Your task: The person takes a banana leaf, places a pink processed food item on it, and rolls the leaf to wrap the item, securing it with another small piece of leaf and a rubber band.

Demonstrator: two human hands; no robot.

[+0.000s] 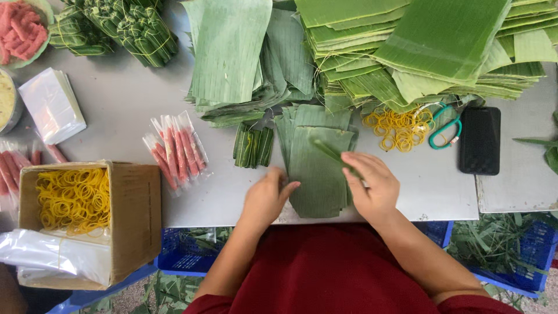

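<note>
A: Item one, the hands?

B: Left hand [266, 197] lay at the near edge of the grey table [116, 99], fingers loosely curled, thumb tip touching the left side of the cut banana leaf piece [317, 174]; it gripped nothing that could be made out. Right hand [372, 183] rested on the right side of the same leaf, fingers partly bent over a thin green leaf strip [328, 151] that ran up and left across the leaf. Whether the fingers actually pinched the strip could not be told.

A: Location of the leaf?

B: Near edge, about the middle of the table, topmost of a small overlapped pile, just in front of the person in the red top.

A: Adjacent stock?

B: Small wrapped leaf bundle [253, 146], just left of the pile. Sealed pink sausage sticks in clear packets [176, 152], further left. Open cardboard box [125, 221] of yellow rubber bands [74, 197], near left corner, overhanging the edge. Loose yellow rubber bands [398, 128], teal-handled scissors [444, 131] and black phone [480, 139], right of the pile. Stacked banana leaves [418, 46], far edge. Tied finished bundles [131, 26], far left corner. Clear bags stack [52, 104], left edge.
</note>
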